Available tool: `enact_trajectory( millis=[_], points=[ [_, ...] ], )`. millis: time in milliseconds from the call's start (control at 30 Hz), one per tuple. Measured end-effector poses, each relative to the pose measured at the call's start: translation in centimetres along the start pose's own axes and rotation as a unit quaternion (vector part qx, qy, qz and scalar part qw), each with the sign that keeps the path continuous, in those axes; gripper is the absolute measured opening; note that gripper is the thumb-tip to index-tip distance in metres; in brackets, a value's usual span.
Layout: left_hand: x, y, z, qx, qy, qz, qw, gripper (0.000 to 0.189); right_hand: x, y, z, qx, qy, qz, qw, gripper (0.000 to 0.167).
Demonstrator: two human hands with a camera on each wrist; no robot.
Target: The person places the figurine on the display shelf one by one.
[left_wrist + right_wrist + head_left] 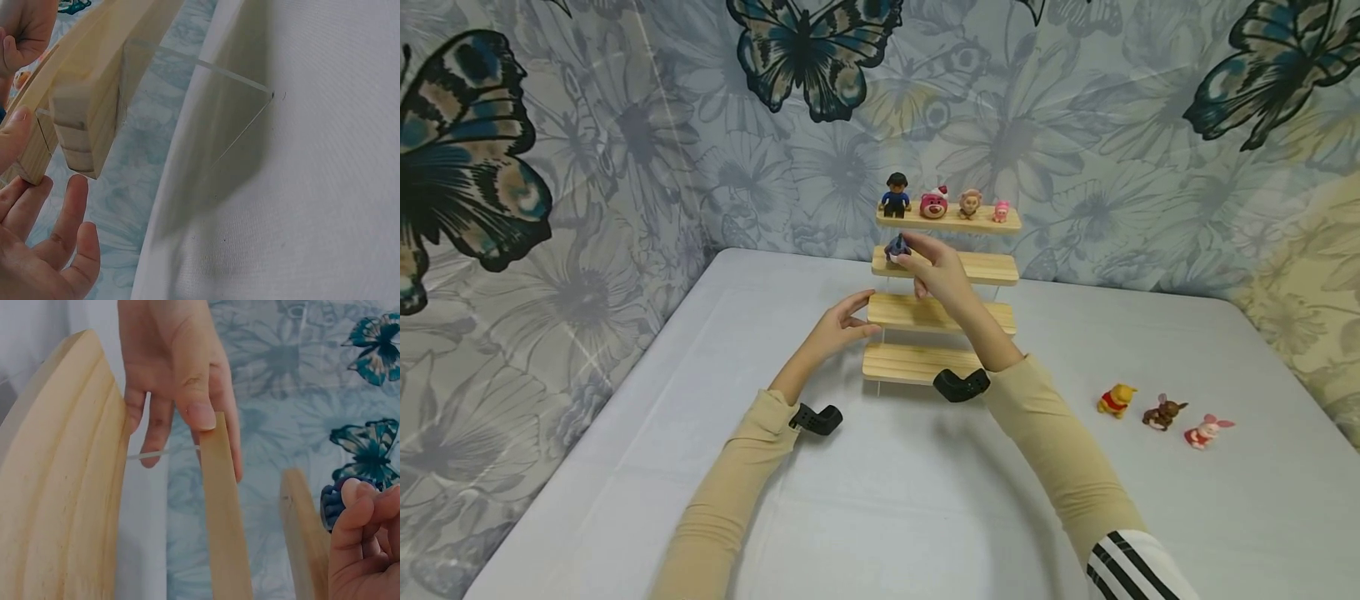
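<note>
A four-tier wooden display stand [940, 312] with clear supports stands on the white table. My right hand [942, 271] pinches a small dark-blue figurine [897, 247] at the left end of the second tier from the top; the right wrist view shows the blue figurine [331, 503] by the fingertips. My left hand [838, 323] grips the left end of the third tier from the top, its thumb on one side and fingers on the other, as the left wrist view of the hand [44, 250] also shows. Whether the figurine touches the shelf, I cannot tell.
The top tier bears a dark-haired toy figure [895, 197], a pink bear figurine [934, 204], a tan figurine [970, 203] and a small pink figurine [1001, 211]. On the table at right lie a yellow bear [1116, 401], a brown figurine [1164, 413] and a pink piglet [1206, 432].
</note>
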State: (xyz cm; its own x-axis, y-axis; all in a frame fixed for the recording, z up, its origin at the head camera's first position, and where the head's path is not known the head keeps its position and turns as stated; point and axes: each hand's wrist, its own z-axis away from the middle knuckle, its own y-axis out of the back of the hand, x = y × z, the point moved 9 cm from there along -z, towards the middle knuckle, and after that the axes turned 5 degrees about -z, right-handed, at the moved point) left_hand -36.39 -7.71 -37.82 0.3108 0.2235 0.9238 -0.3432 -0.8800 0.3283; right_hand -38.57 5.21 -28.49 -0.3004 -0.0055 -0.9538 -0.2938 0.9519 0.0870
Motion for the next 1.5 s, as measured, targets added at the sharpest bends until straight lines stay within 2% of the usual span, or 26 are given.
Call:
enact_trajectory(
  millis=[467, 733, 867, 1233, 1500],
  points=[
    [0.1, -0.2, 0.0, 0.000, 0.010, -0.006, 0.9999, 0.065, 0.8, 0.0, -0.1, 0.005, -0.022, -0.026, 0.9994, 0.047],
    [2.7, -0.2, 1.2, -0.011, 0.015, 0.002, 0.9998, 0.064, 1.2, -0.3, -0.2, 0.004, -0.034, -0.020, 0.9992, 0.048],
    [3.0, -0.3, 1.3, -0.012, 0.018, -0.002, 0.9998, 0.064, 1.3, -0.2, -0.3, 0.008, -0.037, -0.026, 0.9990, 0.049],
    [3.1, -0.3, 1.3, -0.013, 0.009, -0.005, 0.9999, 0.064, 1.6, -0.4, -0.4, 0.014, -0.047, -0.049, 0.9976, 0.051],
    [3.2, -0.2, 1.4, -0.009, 0.014, -0.004, 0.9999, 0.063, 1.1, -0.5, 0.0, 0.021, -0.031, -0.054, 0.9979, 0.054]
  ],
)
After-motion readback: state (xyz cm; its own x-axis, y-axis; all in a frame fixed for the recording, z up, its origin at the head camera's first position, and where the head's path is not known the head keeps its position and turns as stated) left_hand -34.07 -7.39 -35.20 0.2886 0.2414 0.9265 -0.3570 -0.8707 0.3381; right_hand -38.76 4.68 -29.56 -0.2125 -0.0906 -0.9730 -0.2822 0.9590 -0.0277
